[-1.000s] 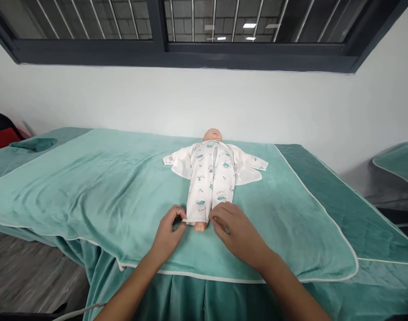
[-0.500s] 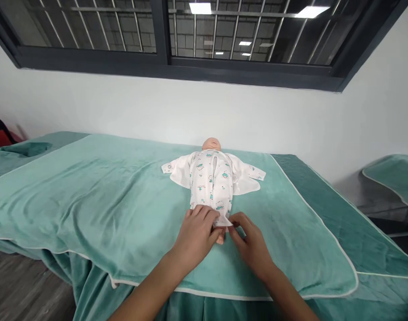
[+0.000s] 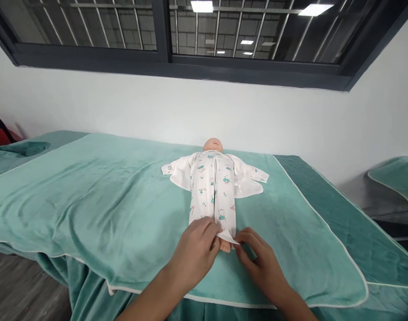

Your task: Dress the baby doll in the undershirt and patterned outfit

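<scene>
Two printed trouser legs (image 3: 204, 196): laid along the doll (image 3: 213, 143), on the green blanket (image 3: 124, 232); cloth judged light, soft, easily creased, best taken by the hem (image 3: 227, 236).
Left hand (image 3: 194, 252): fingers curled; whether cloth is pinched cannot be told.
Right hand (image 3: 261, 262): thumb and forefinger nearly closed, hem corner held.

Doll (image 3: 213, 144) on blanket (image 3: 100, 191), wall (image 3: 124, 109) behind, hands (image 3: 195, 252) before it, window (image 3: 162, 31) above.

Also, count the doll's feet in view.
1: the foot just below the white hem, between the left hand and the right hand. Another may be hidden behind the left hand.
</scene>
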Available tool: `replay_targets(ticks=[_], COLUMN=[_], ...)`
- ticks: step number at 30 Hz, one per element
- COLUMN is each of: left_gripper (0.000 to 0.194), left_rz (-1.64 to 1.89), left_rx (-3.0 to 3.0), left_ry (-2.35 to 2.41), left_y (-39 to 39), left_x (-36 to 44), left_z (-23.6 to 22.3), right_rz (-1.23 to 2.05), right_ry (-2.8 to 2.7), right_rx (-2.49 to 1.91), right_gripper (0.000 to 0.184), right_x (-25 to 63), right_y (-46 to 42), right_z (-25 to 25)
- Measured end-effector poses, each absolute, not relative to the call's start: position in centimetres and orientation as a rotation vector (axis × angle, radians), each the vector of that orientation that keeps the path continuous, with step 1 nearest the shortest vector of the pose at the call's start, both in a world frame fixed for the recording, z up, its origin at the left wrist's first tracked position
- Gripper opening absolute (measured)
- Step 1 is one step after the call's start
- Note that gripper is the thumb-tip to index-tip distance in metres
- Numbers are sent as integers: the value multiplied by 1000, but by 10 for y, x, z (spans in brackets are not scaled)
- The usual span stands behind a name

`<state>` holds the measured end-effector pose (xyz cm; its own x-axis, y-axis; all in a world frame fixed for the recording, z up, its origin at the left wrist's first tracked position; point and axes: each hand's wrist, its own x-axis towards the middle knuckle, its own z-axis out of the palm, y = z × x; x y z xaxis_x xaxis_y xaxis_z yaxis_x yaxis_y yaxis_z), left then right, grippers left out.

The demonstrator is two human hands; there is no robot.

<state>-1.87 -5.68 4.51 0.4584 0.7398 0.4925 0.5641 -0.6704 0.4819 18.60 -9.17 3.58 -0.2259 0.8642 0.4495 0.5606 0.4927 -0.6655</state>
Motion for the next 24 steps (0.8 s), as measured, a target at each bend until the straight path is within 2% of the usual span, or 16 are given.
replay_targets(ticks=[4,9,14,17,20,24], left_gripper=[17,27,26,24,32,37], left_rz=[877,639,1036,1248,1221,947], left_rx=[2643,2767,2445,2246,2252,2446], left_ry=[1084,1093,996,1163,1458,1578], left_y=[-69,-74,-52,-17,26,67], left_x=[-22,-26,-41,-55,-66,-69], left_z=[54,62,55,36,13,1], right_rz=[518,618,769,597,243,-14], right_ry=[-1967,-2101,-1965,-1852,-1835,-2039], right_rx=[-1180,-1224,-1329,-1444,-1474,-1402], right_gripper=[11,7,22,23,14,35], right_x=[189,198,209,212,210,203], right_y=[-99,-98,-82,-58,-22,23], right_z=[42,45,45,37,23,12])
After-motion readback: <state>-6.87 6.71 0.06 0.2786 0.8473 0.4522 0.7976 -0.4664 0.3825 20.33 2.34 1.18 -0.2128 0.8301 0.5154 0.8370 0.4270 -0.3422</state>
